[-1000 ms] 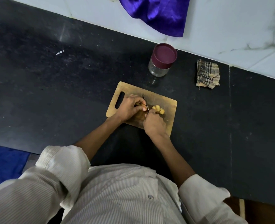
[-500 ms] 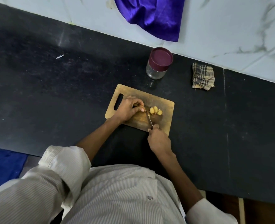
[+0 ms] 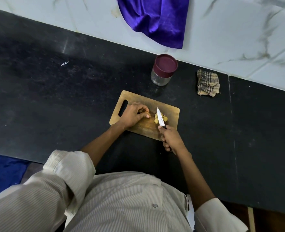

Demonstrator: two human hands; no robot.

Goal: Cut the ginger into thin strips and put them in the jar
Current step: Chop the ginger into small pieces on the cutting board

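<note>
Head-camera view, looking down: the pale yellow cut ginger pieces point(image 3: 156, 118) lie in a small loose heap near the right half of the rectangular wooden cutting board point(image 3: 171, 113); their cut faces show light and moist against the darker wood, and they look like chunks more than fine strips, though they are too small to judge closely. The silver blade of the small black-handled knife point(image 3: 160, 118) lies across this heap, tip pointing away from the person. The right hand point(image 3: 171, 139) is curled tightly round the knife's handle at the board's near edge. Just left of the heap, the brown uncut ginger piece point(image 3: 146, 113) is pinched under the curled fingertips of the left hand point(image 3: 133, 115), which hides most of it and rests on the board beside the slot handle.

Beyond the board stands the clear glass jar with a maroon lid point(image 3: 164, 69), lid on, apart from the board. To its right lies a crumpled checked brown cloth point(image 3: 207, 82). All sit on the black stone countertop point(image 3: 54, 97), backed by white marbled tiles point(image 3: 238, 30) on which a shiny purple cloth point(image 3: 155, 19) hangs. Both rolled cream striped sleeves point(image 3: 68, 166) fill the foreground.
</note>
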